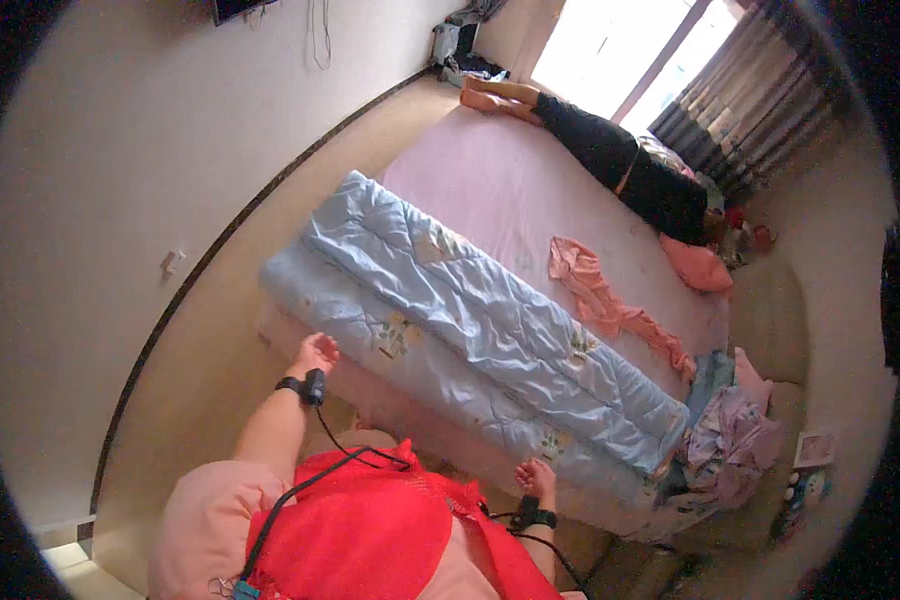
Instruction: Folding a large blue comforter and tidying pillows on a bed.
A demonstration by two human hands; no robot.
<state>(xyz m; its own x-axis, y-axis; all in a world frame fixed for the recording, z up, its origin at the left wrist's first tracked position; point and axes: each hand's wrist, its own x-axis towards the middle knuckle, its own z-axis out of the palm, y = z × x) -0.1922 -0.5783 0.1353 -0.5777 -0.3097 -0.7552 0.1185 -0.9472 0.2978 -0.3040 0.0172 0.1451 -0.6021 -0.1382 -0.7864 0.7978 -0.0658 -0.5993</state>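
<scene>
A light blue quilt with printed plant patterns (450, 300) lies folded in a long strip along the near side of the bed. Its upper layer is wrinkled. My left hand (317, 352) is beside the quilt's left end, with loosely curled fingers and nothing in them. Near the quilt's front edge, towards its right end, is my right hand (536, 478), fingers bent and no object seen in it. Whether either hand touches the quilt is hard to tell. A pale pink sheet (480, 180) covers the mattress beyond.
A person in dark clothes (592, 142) lies along the bed's far side. A crumpled salmon-pink cloth (600, 300) and a pink pillow (696, 264) are on the sheet. Bunched bedding (735, 442) sits by the headboard (769, 322). Cables hang from both my wrist straps. A wall (120, 172) rises at left.
</scene>
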